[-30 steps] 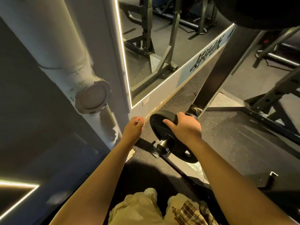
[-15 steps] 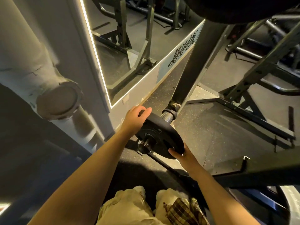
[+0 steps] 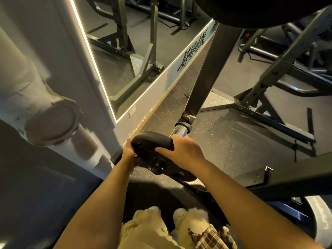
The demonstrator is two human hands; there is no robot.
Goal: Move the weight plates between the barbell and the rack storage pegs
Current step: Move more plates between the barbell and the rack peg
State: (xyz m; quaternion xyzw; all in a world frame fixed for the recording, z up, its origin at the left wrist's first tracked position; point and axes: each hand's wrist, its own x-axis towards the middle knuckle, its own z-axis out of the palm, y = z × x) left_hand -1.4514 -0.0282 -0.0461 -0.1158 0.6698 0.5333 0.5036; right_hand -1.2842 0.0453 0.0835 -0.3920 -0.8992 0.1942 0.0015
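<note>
A small black weight plate (image 3: 150, 150) sits on a low chrome storage peg (image 3: 181, 130) that juts from the dark rack upright (image 3: 208, 69). Its centre hole and the peg's end (image 3: 159, 165) face me. My left hand (image 3: 130, 153) grips the plate's left rim. My right hand (image 3: 181, 151) is wrapped over its upper right rim. A large black plate (image 3: 260, 9) hangs at the top edge of the view, above the upright.
A white wall with a lit mirror (image 3: 125, 51) stands close on the left, and a white pipe with a round cap (image 3: 52, 123) juts out beside it. Rack base beams (image 3: 269, 126) cross the rubber floor on the right. A grey plate (image 3: 321, 223) shows at bottom right.
My right hand shifted from the plate's lower edge to its upper right rim. My left hand slid down to the left rim. The plate has moved outward along the peg, baring more chrome.
</note>
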